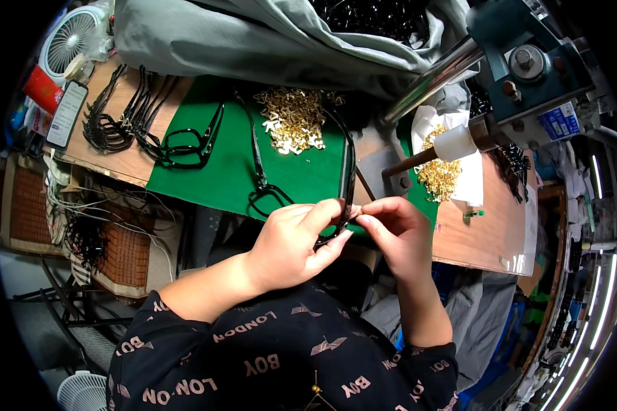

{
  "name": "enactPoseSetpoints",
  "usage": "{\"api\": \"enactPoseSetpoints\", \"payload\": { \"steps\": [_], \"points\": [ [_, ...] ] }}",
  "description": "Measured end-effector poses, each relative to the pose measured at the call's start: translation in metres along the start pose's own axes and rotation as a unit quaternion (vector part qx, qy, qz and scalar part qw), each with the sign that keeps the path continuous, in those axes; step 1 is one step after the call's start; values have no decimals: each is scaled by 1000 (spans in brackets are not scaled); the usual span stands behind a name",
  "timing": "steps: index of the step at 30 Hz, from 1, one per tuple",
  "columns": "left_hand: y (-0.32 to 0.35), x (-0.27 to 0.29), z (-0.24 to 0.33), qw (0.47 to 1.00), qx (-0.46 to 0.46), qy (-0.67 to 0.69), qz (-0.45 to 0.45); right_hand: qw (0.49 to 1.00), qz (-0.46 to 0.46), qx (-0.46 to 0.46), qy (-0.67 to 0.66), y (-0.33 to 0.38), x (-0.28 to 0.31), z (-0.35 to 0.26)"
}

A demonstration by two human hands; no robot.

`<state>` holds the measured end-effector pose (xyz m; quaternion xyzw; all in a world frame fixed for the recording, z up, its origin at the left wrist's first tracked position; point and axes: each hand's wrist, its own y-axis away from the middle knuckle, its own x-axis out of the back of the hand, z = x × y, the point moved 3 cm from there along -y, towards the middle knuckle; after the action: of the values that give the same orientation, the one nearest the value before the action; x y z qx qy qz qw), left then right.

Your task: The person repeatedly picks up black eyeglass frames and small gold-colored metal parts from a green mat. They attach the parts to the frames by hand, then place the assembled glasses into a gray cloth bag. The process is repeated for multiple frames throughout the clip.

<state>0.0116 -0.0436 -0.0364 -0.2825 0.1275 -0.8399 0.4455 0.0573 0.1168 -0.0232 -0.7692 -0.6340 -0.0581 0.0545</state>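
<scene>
Both my hands are at the near edge of a green mat [233, 181]. A black eyeglass frame [350, 164] is gripped by my left hand [288, 236], its two temples pointing away from me and one rim showing beyond the knuckles. My right hand [401, 236] is closed in a pinch against the frame's right hinge corner; whatever lies between its fingertips is too small to make out. Beyond the hands, a heap of small gold-coloured metal pieces [295, 120] rests on the mat. Another black eyeglass frame [185, 147] lies at the mat's left side.
A bench press with a metal rod [425, 163] stands at right, beside more gold pieces [439, 179] on white paper [469, 181]. Several black frames [110, 127] lie at left, near a phone [67, 115] and fan [72, 41]. Grey cloth [253, 41] holds black parts behind.
</scene>
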Motion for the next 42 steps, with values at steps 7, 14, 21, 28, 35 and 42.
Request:
{"api": "enactPoseSetpoints", "payload": {
  "steps": [7, 14, 21, 28, 35, 42],
  "points": [
    [-9, 3, 2, 983, 78, 142, -90, 985, -28, 152, 81, 4, 2, -29],
    [-16, 7, 4, 992, -22, 12, -125, 993, -79, 55, 70, -1, -3, -44],
    [-23, 6, 6, 990, -51, 64, -111, 997, -74, -24, -21, -5, -1, -43],
    [-28, 8, 15, 969, 14, 157, -188, 978, -158, 87, 103, -12, 10, -38],
    [-39, 4, 22, 963, 28, 169, -208, 991, -102, 87, -3, -12, 15, -25],
    [-90, -24, 41, 920, 90, 362, -118, 980, 106, 144, 87, -20, 52, -75]
  ]
}}
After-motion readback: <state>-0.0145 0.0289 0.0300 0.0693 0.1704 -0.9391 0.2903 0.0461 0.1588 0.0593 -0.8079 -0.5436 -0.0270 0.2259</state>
